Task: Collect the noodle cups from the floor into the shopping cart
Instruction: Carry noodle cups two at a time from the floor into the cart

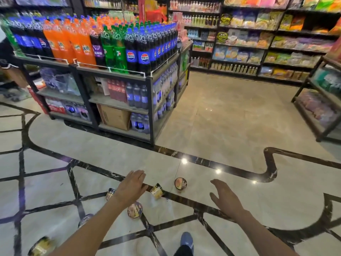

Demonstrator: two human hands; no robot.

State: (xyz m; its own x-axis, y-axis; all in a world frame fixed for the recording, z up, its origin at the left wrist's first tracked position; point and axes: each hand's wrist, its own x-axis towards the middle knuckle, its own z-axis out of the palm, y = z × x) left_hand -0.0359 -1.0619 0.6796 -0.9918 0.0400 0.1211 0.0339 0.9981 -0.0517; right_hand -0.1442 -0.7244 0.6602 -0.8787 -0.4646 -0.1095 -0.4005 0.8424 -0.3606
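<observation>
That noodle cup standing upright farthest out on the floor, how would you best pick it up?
The upright noodle cup shows its round lid facing up, so probably reach down from above and wrap the fingers around its side wall just under the rim. The open right hand is nearest.

Noodle cup [110, 194] beside left hand [132, 185]: mostly covered by the wrist, only its left part shows. Second cup [85, 220]: right side hidden behind the left forearm, label blurred. Cup [41, 247] at bottom-left: cut by the lower frame edge and partly covered by the arm; print smeared. Both forearms run out of frame at the bottom. Blue shoe [186, 241]: heel covered by a dark trouser leg. Snack packets [258, 21] on far shelves: labels too blurred to read. Right-hand rack [320, 106]: cut off at frame edge. Dark figure [5, 58] at left edge: only a sliver visible.
</observation>
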